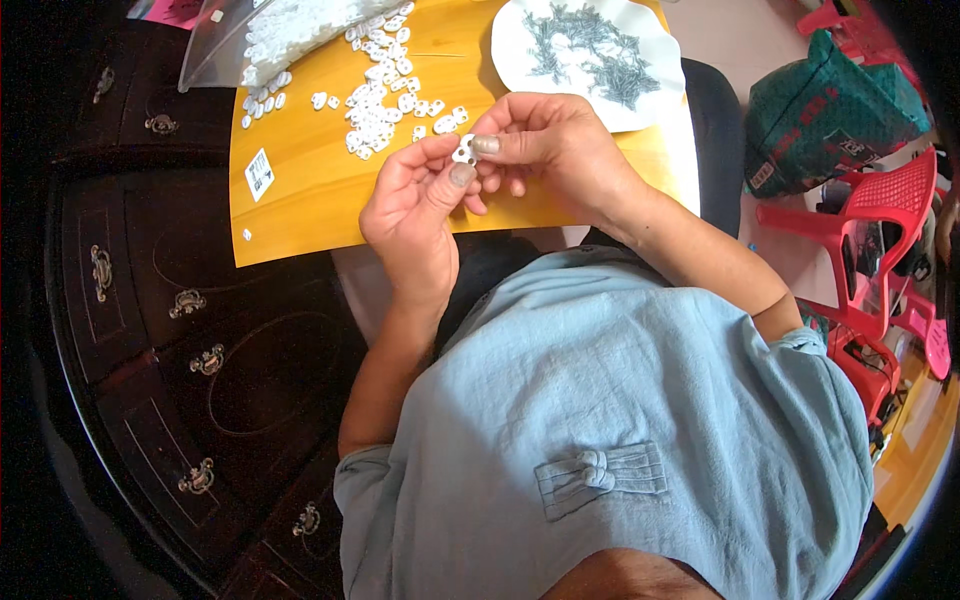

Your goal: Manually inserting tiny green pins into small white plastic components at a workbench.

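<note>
While I sit over the yellow board [300, 190], my left hand [415, 215] and right hand [550, 150] meet above its near edge, thumbs and fingertips of both pinched shut on one small white plastic piece [464, 151]. Beyond them on the board lies a scatter of white pieces [385, 95], a clear bag [260, 35], and a white sheet of small metal screws [585, 55].

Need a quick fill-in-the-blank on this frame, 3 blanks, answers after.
1. Both hands, left hand and right hand, pinch one small ____ plastic piece.
2. The loose pieces lie on a ____ board.
3. The white plate holds a heap of small grey ____ parts.

Answers: white; yellow; metal
</note>
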`<move>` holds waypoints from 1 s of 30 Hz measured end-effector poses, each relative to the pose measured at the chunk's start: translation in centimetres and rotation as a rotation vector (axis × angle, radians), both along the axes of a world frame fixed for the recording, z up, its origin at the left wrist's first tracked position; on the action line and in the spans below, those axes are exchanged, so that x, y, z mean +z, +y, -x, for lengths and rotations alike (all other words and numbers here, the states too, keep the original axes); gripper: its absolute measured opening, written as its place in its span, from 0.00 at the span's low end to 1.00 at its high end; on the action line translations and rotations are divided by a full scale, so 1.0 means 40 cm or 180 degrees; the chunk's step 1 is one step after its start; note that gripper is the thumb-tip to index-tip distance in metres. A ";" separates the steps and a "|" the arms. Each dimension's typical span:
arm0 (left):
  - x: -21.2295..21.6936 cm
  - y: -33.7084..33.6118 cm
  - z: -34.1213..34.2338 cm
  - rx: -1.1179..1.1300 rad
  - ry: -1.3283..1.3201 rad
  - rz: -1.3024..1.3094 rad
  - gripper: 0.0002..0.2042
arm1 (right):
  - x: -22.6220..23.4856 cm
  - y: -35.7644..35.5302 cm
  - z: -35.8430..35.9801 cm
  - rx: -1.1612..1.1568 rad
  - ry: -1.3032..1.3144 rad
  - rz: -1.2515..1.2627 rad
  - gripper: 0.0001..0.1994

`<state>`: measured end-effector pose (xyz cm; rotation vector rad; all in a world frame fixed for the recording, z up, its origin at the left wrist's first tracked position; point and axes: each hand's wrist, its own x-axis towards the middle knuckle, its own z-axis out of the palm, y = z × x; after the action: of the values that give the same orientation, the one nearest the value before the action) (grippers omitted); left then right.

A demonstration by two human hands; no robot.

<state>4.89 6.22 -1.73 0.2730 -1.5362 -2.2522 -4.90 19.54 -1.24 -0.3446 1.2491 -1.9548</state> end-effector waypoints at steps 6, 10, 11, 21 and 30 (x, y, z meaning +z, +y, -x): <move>0.009 -0.022 -0.017 -0.0454 0.0070 0.0359 0.16 | 0.006 0.011 0.014 0.0625 -0.0163 0.0003 0.06; 0.002 -0.031 -0.029 -0.0410 0.0081 0.0430 0.16 | 0.014 0.012 0.015 0.0800 -0.0189 -0.0095 0.06; 0.004 -0.028 -0.032 -0.0418 0.0127 0.0443 0.15 | 0.016 0.013 0.015 0.0835 -0.0223 -0.0069 0.06; 0.019 0.026 -0.036 -0.0077 0.0584 0.0567 0.15 | 0.025 0.025 0.010 0.1100 -0.0661 0.0316 0.05; -0.004 0.030 -0.031 -0.0217 0.0786 0.0256 0.13 | 0.022 0.035 -0.005 0.1021 -0.0936 0.0456 0.05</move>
<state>6.12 7.42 -1.88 -0.0795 -1.5191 -2.1737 -4.68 20.95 -0.37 -0.2956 0.8141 -1.7458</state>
